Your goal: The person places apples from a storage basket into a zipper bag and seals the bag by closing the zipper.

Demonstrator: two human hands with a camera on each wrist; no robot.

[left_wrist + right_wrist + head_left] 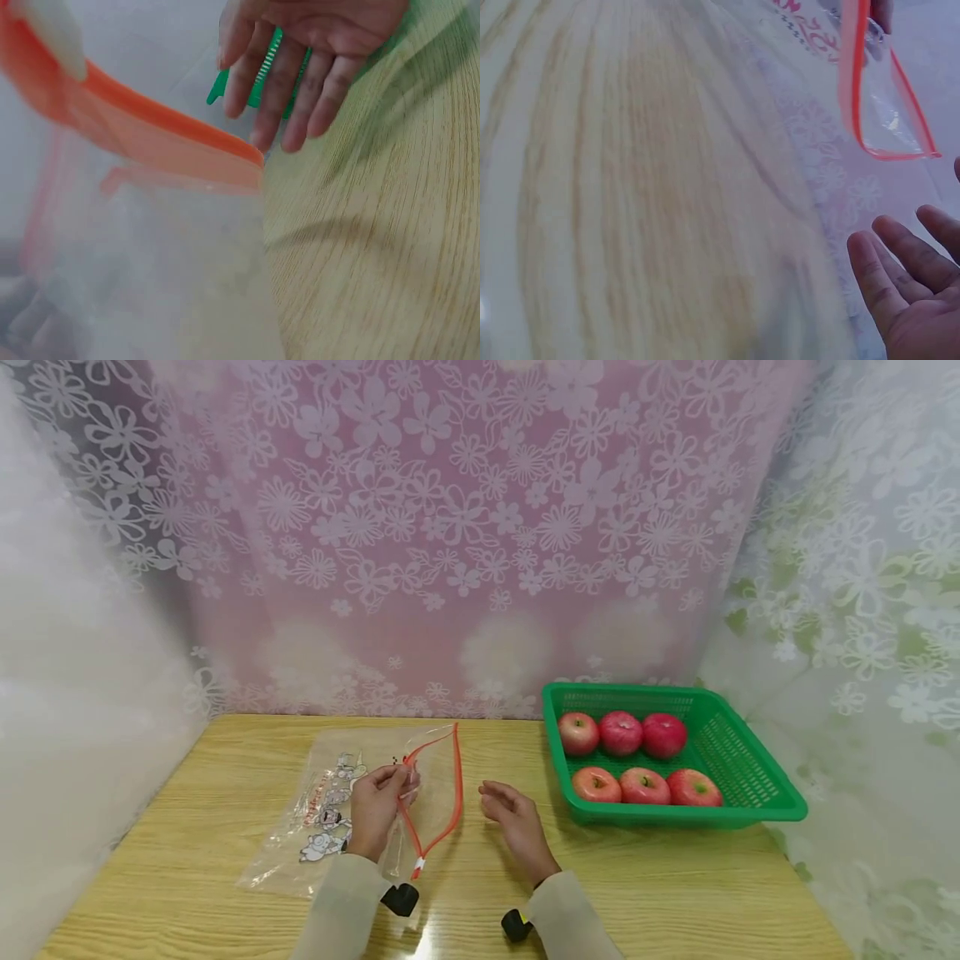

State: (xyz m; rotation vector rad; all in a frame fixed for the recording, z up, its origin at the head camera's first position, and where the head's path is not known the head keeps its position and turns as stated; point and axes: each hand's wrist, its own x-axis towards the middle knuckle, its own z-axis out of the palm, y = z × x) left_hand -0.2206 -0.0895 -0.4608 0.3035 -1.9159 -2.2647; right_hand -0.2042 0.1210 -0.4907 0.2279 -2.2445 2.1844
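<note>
A clear plastic zipper bag (322, 785) with printed cartoon figures lies on the left of the table. Its orange-red zip edge (458, 793) gapes apart, and a white slider (419, 863) sits at the near end. My left hand (378, 802) pinches one side of the bag's mouth between thumb and fingers. To the right of the opening, my right hand (519, 827) is held in the air with fingers extended and nothing in it. The right wrist view shows that hand (922, 285) apart from the bag's orange rim (851, 82).
On the right of the table stands a green plastic basket (750, 814) with two rows of red apples (620, 732). The wooden table (187, 860) meets a floral curtain (480, 568) at its back edge, with more curtains at both sides.
</note>
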